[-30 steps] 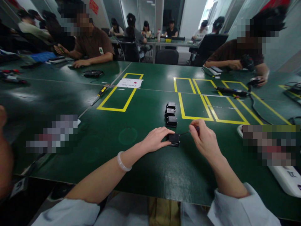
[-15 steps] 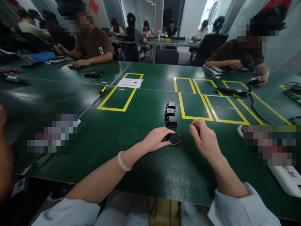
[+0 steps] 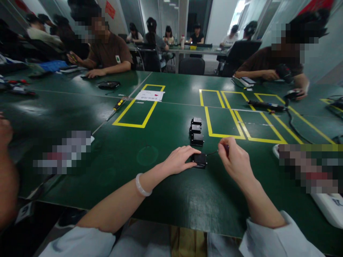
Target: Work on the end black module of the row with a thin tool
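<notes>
My left hand (image 3: 180, 160) rests on the table with thumb and fingers closed on the left side of a small black box-shaped part (image 3: 200, 161). In my right hand (image 3: 235, 157) is a thin screwdriver (image 3: 212, 153), its handle mostly hidden by the fingers. The shaft points left, and its tip reaches the right side of the black part, near a small shiny screw or pin. Behind that part, three similar black parts (image 3: 197, 138) stand in a row leading away from me.
Yellow tape outlines (image 3: 226, 136) mark the green table (image 3: 160, 192). A paper sheet (image 3: 149, 95) and a yellow-black screwdriver (image 3: 118, 104) lie left of centre. A black power tool (image 3: 268, 106) with a cable lies right. Pixelated white-edged objects flank me. Co-workers sit across the table.
The whole view has shifted slightly right and down. Both hands keep nearly the same pose on the black part and the screwdriver.
</notes>
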`<control>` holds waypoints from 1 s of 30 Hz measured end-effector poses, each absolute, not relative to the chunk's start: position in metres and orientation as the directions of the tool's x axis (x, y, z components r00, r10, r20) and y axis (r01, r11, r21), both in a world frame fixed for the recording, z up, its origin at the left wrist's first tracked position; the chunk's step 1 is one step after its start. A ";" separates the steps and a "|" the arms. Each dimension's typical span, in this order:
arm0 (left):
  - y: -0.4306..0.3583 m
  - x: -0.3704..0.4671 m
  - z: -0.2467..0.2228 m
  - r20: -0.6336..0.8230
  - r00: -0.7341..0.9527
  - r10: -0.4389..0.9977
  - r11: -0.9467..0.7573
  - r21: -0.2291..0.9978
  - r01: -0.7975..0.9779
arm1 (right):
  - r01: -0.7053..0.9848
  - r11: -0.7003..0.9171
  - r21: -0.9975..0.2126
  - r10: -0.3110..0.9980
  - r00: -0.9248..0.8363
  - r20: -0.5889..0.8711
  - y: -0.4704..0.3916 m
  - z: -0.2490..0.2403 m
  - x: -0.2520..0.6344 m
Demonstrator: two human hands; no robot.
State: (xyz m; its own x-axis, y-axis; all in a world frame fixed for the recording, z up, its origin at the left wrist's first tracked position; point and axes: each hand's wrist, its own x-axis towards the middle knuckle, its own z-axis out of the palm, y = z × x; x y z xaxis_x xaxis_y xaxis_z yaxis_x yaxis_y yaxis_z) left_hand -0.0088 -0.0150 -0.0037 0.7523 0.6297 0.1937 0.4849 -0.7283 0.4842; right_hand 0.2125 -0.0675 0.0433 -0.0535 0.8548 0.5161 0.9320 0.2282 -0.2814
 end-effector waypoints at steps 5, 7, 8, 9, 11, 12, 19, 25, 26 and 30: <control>-0.015 -0.008 -0.004 0.194 0.753 0.628 -0.731 0.478 0.487 | 0.920 0.234 -0.315 0.861 -0.046 0.506 -0.067 0.044 0.213; -0.015 -0.008 -0.004 0.193 0.751 0.631 -0.729 0.478 0.490 | 0.916 0.229 -0.328 0.862 -0.034 0.507 -0.067 0.045 0.212; -0.015 -0.008 -0.004 0.191 0.751 0.632 -0.728 0.478 0.491 | 0.916 0.226 -0.332 0.862 -0.029 0.507 -0.067 0.045 0.211; -0.015 -0.008 -0.004 0.189 0.751 0.633 -0.727 0.478 0.492 | 0.916 0.224 -0.332 0.863 -0.028 0.505 -0.067 0.046 0.210; -0.015 -0.008 -0.003 0.189 0.749 0.635 -0.725 0.479 0.494 | 0.917 0.224 -0.329 0.868 -0.034 0.495 -0.068 0.047 0.210; -0.015 -0.008 -0.003 0.187 0.749 0.635 -0.725 0.481 0.494 | 0.918 0.225 -0.325 0.871 -0.040 0.490 -0.068 0.047 0.210; -0.015 -0.008 -0.002 0.189 0.749 0.635 -0.724 0.482 0.493 | 0.907 0.234 -0.351 0.872 -0.037 0.488 -0.067 0.046 0.211; -0.016 -0.008 -0.002 0.186 0.750 0.635 -0.724 0.482 0.493 | 0.910 0.222 -0.351 0.884 -0.036 0.467 -0.067 0.047 0.210; -0.016 -0.008 -0.002 0.186 0.751 0.634 -0.725 0.481 0.493 | 0.910 0.223 -0.350 0.885 -0.038 0.465 -0.067 0.046 0.211; -0.015 -0.008 -0.003 0.189 0.752 0.632 -0.727 0.480 0.490 | 0.906 0.227 -0.357 0.883 -0.037 0.468 -0.066 0.044 0.212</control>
State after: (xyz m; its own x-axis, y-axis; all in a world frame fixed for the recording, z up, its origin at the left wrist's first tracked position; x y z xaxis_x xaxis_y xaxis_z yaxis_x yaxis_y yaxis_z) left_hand -0.0078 -0.0152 -0.0033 0.7516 0.6318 0.1894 0.4903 -0.7273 0.4802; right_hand 0.2117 -0.0658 0.0440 -0.0367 0.8832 0.4675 0.9060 0.2269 -0.3574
